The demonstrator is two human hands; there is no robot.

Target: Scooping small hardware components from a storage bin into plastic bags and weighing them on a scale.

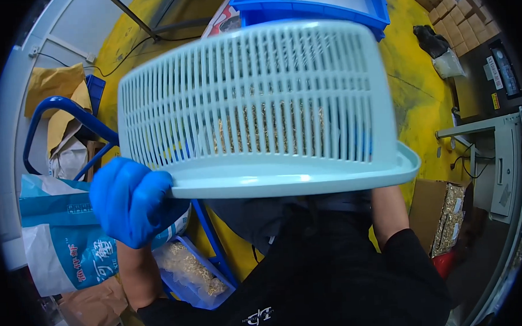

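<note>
A pale teal slotted plastic basket (262, 183) is held up in front of me, its slatted side facing me and its rim low. My left hand (135, 197), in a blue glove, is closed around the rim at the basket's left end. The right forearm (389, 213) goes up behind the basket's right end, which hides my right hand and its fingers. Through the slats, small gold-coloured pieces (271, 130) show in the middle; whether they lie inside or beyond the basket I cannot tell.
Beyond the basket stand blue trays (312, 10). At left are a blue tube frame (66, 104), a teal-and-white sack (66, 241) and a blue bin (188, 285) of gold pieces in clear plastic. An open carton (429, 214) and a grey metal stand (503, 164) are at right.
</note>
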